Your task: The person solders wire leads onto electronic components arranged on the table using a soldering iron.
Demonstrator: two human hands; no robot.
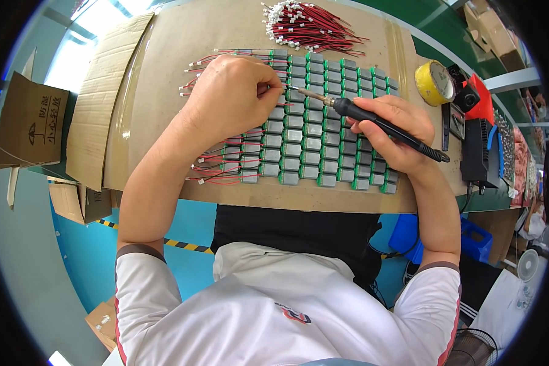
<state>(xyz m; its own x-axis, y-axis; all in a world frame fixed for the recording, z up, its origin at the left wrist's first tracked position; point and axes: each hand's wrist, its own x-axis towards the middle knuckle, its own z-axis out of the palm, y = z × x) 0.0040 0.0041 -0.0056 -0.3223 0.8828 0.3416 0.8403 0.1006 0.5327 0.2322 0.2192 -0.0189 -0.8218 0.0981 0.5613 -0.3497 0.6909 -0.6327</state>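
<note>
My right hand [396, 127] grips the black handle of a soldering iron [372, 119], its metal tip pointing left toward my left hand. My left hand [241, 88] is closed in a pinch close to that tip. A thin wire seems to be between its thumb and forefinger, though the fingers mostly hide it. Below both hands lie rows of small grey battery cells [311, 143] with green circuit-board ends. Red and black wire leads [226, 166] with white plugs stick out from the cells at the left side, partly covered by my left forearm.
A heap of red and black leads [311, 27] with white plugs lies at the far edge. Yellow tape [434, 82] and a black box-shaped unit [480, 155] stand at the right. Cardboard [104, 100] covers the table's left side; an open carton [33, 122] stands beyond it.
</note>
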